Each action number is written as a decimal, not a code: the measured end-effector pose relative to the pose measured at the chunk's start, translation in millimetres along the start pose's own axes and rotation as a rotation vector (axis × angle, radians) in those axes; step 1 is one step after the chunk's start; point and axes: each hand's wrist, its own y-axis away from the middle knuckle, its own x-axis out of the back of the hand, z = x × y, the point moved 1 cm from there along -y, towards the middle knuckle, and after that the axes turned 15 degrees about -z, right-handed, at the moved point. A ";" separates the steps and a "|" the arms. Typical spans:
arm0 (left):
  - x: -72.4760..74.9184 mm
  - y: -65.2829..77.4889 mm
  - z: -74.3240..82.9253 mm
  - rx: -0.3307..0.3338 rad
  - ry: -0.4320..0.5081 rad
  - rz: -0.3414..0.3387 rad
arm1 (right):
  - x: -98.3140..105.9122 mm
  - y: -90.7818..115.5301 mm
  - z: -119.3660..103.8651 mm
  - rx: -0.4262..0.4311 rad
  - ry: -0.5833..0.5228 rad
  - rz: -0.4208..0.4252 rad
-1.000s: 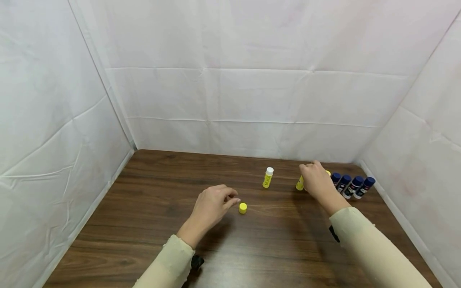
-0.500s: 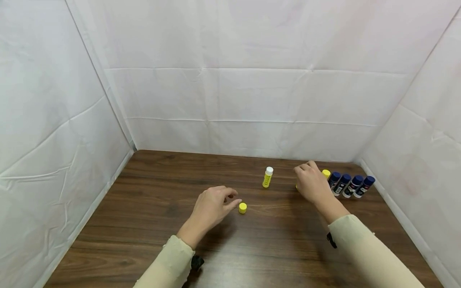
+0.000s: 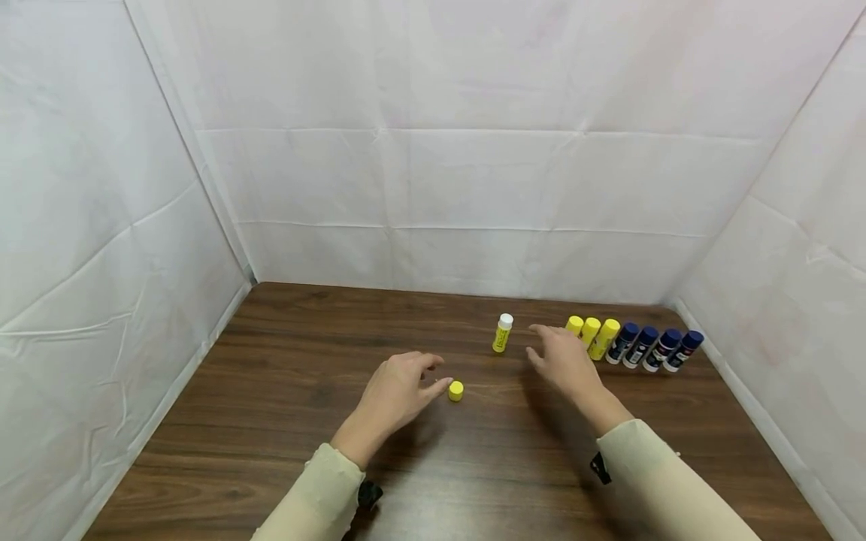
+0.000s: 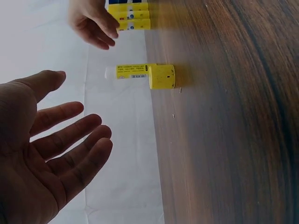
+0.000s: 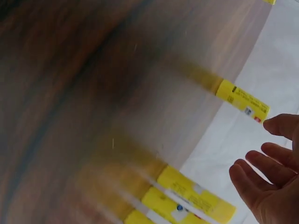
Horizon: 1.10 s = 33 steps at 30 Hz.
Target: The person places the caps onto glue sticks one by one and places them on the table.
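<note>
My left hand hovers low over the table with relaxed, parted fingers, its thumb tip beside a small yellow cap. In the left wrist view that hand holds nothing. Behind the cap, an uncapped yellow glue stick with a white top stands upright. My right hand, fingers spread and holding nothing, is between that glue stick and a row of capped yellow glue sticks. The right wrist view shows its thumb tip overlapping the top end of the lone glue stick.
Several blue-capped glue sticks continue the yellow row to the right, all upright. White cloth walls enclose the dark wooden table at the back and both sides.
My right hand has let go of a yellow glue stick at the left end of the row and moved left, its fingers spreading. The left hand has stayed nearly still beside the cap.
</note>
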 end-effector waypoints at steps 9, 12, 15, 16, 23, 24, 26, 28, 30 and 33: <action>-1.8 -0.3 -0.7 0.017 0.005 -0.020 | -22.7 -14.6 -8.1 -0.147 -0.434 -0.077; -1.8 -0.6 -0.8 0.030 0.003 -0.038 | -26.5 -19.5 -11.7 -0.182 -0.553 -0.080; -2.4 -1.3 -0.9 0.035 0.008 -0.058 | -29.8 -24.3 -13.5 -0.215 -0.662 -0.059; -2.6 -1.6 -1.0 0.034 0.010 -0.062 | -31.0 -25.9 -13.6 -0.226 -0.703 -0.048; -3.8 -3.8 -0.6 0.031 0.023 -0.085 | -39.6 -33.9 -10.5 -0.251 -0.883 0.008; -4.0 -4.0 -0.6 0.029 0.023 -0.087 | -40.9 -35.0 -10.1 -0.253 -0.891 0.008; -4.1 -4.5 -0.7 0.029 0.014 -0.086 | -43.3 -37.2 -10.0 -0.258 -0.900 0.006; -3.6 -4.7 -0.9 0.033 0.003 -0.082 | -46.1 -40.0 -10.3 -0.257 -0.905 -0.002; -3.0 -5.2 -1.4 0.040 -0.016 -0.080 | -48.2 -42.4 -11.2 -0.259 -0.908 -0.005; -3.0 -6.1 -2.4 0.050 -0.036 -0.084 | -49.7 -45.1 -13.1 -0.263 -0.909 -0.005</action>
